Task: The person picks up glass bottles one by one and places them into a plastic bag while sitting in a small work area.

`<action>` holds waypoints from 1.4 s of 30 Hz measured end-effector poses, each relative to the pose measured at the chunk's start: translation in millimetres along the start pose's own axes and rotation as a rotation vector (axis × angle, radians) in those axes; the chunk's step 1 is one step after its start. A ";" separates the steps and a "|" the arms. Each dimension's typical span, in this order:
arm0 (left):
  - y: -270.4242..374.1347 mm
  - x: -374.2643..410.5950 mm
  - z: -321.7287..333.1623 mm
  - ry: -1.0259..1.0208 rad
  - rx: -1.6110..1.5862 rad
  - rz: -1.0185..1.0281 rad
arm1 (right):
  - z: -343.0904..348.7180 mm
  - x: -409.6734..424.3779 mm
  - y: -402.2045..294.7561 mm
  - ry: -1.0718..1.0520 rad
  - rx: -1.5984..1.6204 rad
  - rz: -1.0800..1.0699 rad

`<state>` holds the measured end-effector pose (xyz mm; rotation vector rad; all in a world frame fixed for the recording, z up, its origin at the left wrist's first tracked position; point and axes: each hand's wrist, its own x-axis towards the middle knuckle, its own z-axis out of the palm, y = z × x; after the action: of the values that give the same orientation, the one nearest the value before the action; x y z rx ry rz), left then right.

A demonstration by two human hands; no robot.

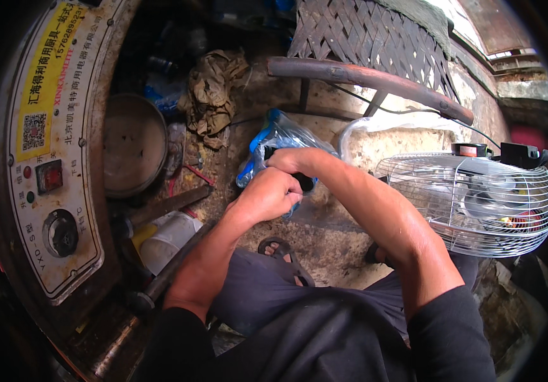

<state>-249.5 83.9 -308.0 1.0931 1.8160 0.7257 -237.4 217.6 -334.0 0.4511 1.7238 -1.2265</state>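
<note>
A crumpled clear plastic bag with blue parts is on the floor between my feet and a wooden-framed chair. My right hand reaches across from the right, its fingers bent down and gripping the bag's near side. Just below it, my left hand has its fingers curled in against the same bag; the fingertips are partly hidden. Something black shows beside the left fingers and under the right wrist. Its shape is mostly covered, so I cannot tell what it is.
A rusty electric appliance panel with a knob and switch rises at left. Beside it are a round pan, crumpled brown paper and a white container. A woven-back chair stands ahead. A wire-caged fan is close at right.
</note>
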 end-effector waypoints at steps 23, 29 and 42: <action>-75.0 -14.1 -168.4 0.633 -0.997 -0.040 | -113.5 -170.0 -75.1 0.857 -1.044 -0.525; -214.7 71.2 -195.8 1.199 -1.112 -0.424 | -147.3 -146.7 -26.7 0.923 -0.990 -0.380; -355.3 148.2 -303.6 1.137 -1.015 -0.511 | -151.6 -142.8 -24.7 0.983 -1.035 -0.534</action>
<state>-692.5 45.7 -514.5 -0.5843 1.9492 1.8423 -257.7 370.1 -191.5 -0.1080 3.1494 -0.2018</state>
